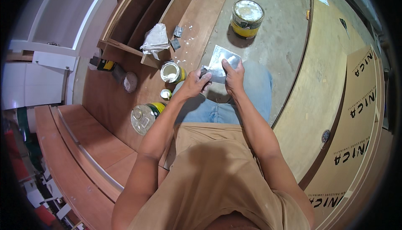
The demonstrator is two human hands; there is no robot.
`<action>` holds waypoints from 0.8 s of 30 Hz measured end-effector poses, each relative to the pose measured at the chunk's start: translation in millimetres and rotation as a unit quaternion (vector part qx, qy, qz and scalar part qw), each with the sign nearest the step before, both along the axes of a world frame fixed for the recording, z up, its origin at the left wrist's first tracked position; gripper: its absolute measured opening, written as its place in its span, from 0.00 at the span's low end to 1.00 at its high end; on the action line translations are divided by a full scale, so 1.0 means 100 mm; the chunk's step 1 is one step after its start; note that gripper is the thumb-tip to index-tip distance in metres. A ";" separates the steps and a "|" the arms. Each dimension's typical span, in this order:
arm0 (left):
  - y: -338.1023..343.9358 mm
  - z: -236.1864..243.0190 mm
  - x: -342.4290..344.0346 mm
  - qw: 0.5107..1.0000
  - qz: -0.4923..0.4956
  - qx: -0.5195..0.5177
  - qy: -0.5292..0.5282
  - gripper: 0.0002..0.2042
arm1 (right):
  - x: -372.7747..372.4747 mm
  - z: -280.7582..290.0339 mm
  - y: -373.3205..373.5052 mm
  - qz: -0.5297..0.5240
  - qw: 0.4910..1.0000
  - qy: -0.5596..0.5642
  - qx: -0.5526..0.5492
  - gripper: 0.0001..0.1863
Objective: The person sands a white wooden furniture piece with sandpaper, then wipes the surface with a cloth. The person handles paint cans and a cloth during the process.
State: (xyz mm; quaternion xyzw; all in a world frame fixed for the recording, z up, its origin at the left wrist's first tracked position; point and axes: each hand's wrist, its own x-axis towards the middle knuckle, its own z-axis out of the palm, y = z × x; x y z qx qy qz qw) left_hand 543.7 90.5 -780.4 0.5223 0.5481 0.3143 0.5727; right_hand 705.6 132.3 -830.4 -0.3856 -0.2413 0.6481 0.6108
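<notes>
1. Centrally, above the person's jeans [261, 96], a thin shiny metal sheet [217, 62] is held up between the two hands, tilted.
2. The right hand [235, 78] has its grip closed around the sheet's right side, with the thumb pressed flat on the bright face.
3. The left hand [195, 83] has its grip pinched on a small grey piece [204, 69] at the sheet's left edge; what that piece is, I cannot tell.
4. Beyond the sheet, on the grey floor [276, 29], stands a large tin [247, 19] with a yellow band and a white-smeared top.
5. Just left of the left hand stands an open can [171, 73] with whitish stuff inside, and near it a small tub [166, 94] with a white top.
6. Nearer the person, beside the left forearm, is a jug [144, 118] with a round, clear-looking top and a green and yellow side.
7. Farther left, a white cloth [155, 40] hangs over the edge of a wooden box [178, 5], with grey scraps [179, 31] just beside it.
8. Along the right runs a long pale board [316, 75], with a brown printed sheet [354, 117] beyond it.
</notes>
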 end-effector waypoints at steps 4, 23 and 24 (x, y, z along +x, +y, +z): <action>0.09 0.06 -0.11 0.992 -0.102 -0.043 0.057 0.18 | 0.01 -0.02 -0.01 0.012 0.998 -0.057 0.027 0.18; 0.47 -0.03 -0.26 0.954 -0.154 -0.176 0.188 0.28 | 0.01 -0.04 0.04 -0.042 0.978 -0.203 0.013 0.16; 0.43 -0.08 -0.33 0.973 -0.042 -0.201 0.102 0.25 | 0.02 -0.02 0.08 -0.062 0.978 -0.198 0.018 0.16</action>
